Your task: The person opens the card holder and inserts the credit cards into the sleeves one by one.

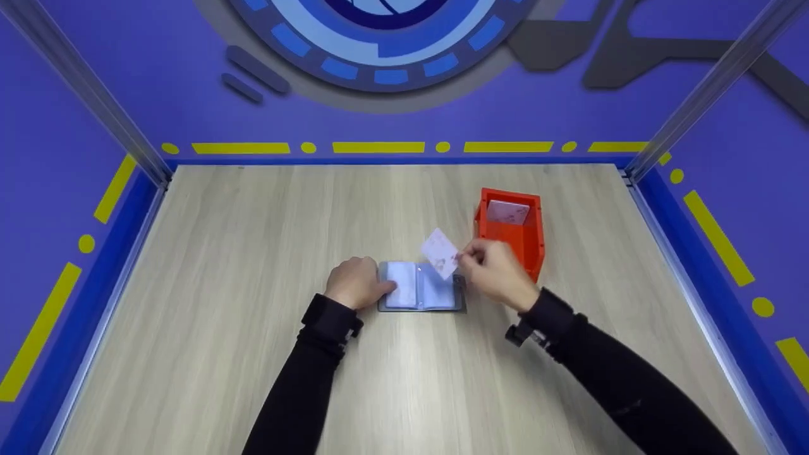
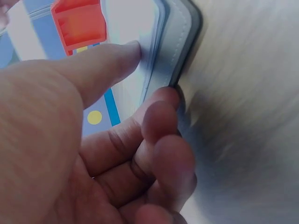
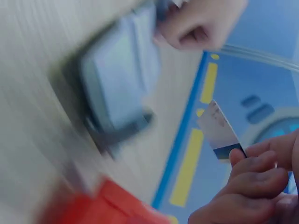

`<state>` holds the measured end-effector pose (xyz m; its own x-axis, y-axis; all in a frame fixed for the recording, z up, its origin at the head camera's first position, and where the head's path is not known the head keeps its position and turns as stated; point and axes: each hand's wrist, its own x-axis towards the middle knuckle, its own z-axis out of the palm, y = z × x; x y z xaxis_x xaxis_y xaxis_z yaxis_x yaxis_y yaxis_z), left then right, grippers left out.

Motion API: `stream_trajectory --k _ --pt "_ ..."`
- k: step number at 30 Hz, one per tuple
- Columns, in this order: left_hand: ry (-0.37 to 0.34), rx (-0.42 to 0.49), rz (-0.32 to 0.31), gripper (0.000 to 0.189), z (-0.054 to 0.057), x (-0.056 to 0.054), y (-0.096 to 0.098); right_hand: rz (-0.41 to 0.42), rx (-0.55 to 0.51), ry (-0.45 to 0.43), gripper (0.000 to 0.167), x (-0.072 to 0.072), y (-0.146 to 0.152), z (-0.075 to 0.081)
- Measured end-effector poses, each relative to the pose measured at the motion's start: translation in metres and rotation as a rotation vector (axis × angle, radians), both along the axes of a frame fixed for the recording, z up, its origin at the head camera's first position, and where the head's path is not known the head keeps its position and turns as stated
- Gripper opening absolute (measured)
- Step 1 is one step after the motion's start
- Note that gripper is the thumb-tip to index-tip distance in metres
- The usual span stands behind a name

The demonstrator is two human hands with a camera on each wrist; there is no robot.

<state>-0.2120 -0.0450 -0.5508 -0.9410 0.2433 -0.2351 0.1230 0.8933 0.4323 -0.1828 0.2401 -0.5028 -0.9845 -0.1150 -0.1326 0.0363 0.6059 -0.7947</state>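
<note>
Left hand (image 1: 357,283) pinches an open album (image 1: 419,289) at left; right hand (image 1: 499,270), nearer the right page (image 1: 437,292), pinches a card (image 1: 440,254) slanted over that page's far edge.

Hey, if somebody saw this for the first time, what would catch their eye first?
Probably the bin, bright red on the pale table, to the right of the open album. Next, the card pinched in the right grip near the album's far edge, then the big blue disc on the far wall.
</note>
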Motion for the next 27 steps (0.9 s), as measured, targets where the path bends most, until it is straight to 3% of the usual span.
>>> stream_trajectory --k 7,16,27 --pt "-0.013 0.002 -0.001 0.057 0.002 0.000 0.000 0.001 0.098 -0.085 0.017 0.011 -0.013 -0.031" --pt "-0.013 -0.012 0.008 0.055 0.001 0.000 -0.002 -0.054 0.061 -0.155 0.016 0.015 -0.017 -0.037" --pt "0.008 -0.001 0.005 0.055 0.002 0.002 -0.002 -0.065 0.029 -0.146 0.018 0.014 -0.018 -0.043"
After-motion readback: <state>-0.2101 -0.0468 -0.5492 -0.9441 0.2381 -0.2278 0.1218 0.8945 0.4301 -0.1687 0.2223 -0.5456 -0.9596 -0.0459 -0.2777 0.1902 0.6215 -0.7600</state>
